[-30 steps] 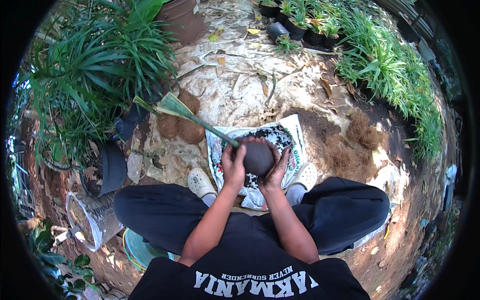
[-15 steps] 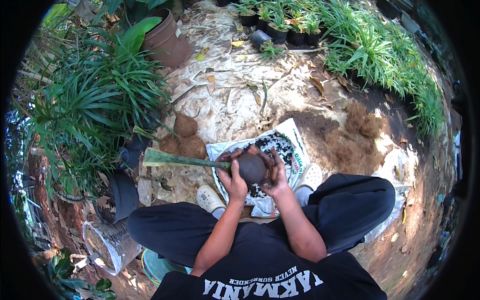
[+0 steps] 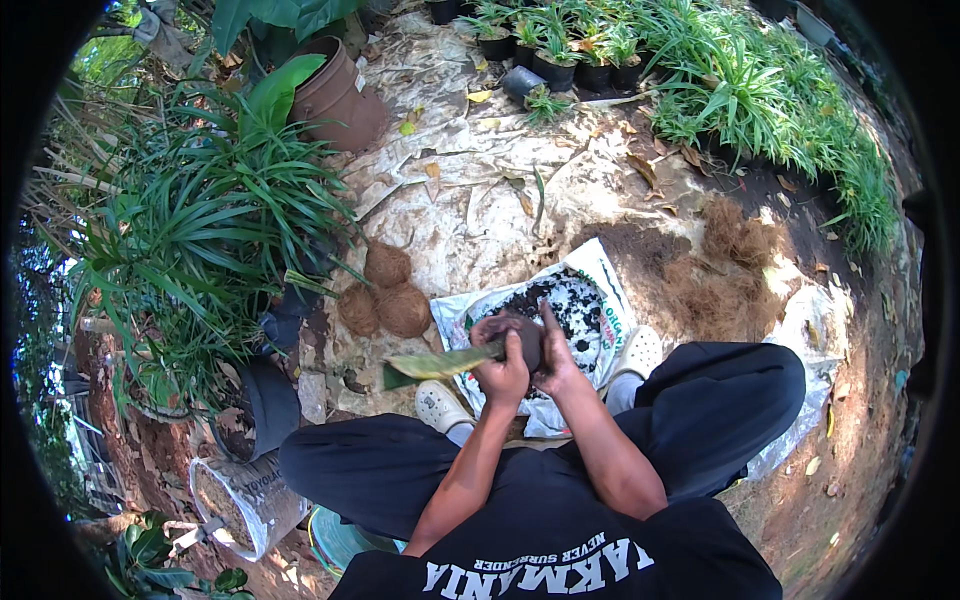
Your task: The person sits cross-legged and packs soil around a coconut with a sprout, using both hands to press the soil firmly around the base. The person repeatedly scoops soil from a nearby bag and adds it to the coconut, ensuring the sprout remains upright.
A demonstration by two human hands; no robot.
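A dark round ball of soil (image 3: pixel 526 343) sits between my two hands above a white sack. From its left side sticks out a stiff green leaf with pale yellowish edges (image 3: pixel 440 364), like a snake plant's, pointing left. My left hand (image 3: pixel 502 372) wraps the ball where the leaf enters, its thumb lying over the leaf's base. My right hand (image 3: pixel 556 362) cups the ball's right side, palm against it and fingers pointing up. Both hands are smeared with dark soil. The sack (image 3: pixel 612 290) lies spread between my feet, strewn with black soil.
Three brown fibre-wrapped balls (image 3: pixel 403 310) sit left of the sack. Loose brown fibre (image 3: pixel 728 285) lies to the right. Potted grassy plants (image 3: pixel 740 90) fill the far right, bushy leaves (image 3: pixel 210 215) the left. A brown pot (image 3: pixel 340 105) stands far left, a soil bag (image 3: pixel 250 500) near left.
The ball has been turned in my hands. Its leaf now tilts lower and nearer to me, and looks shorter. My right fingers have drawn together and point upward.
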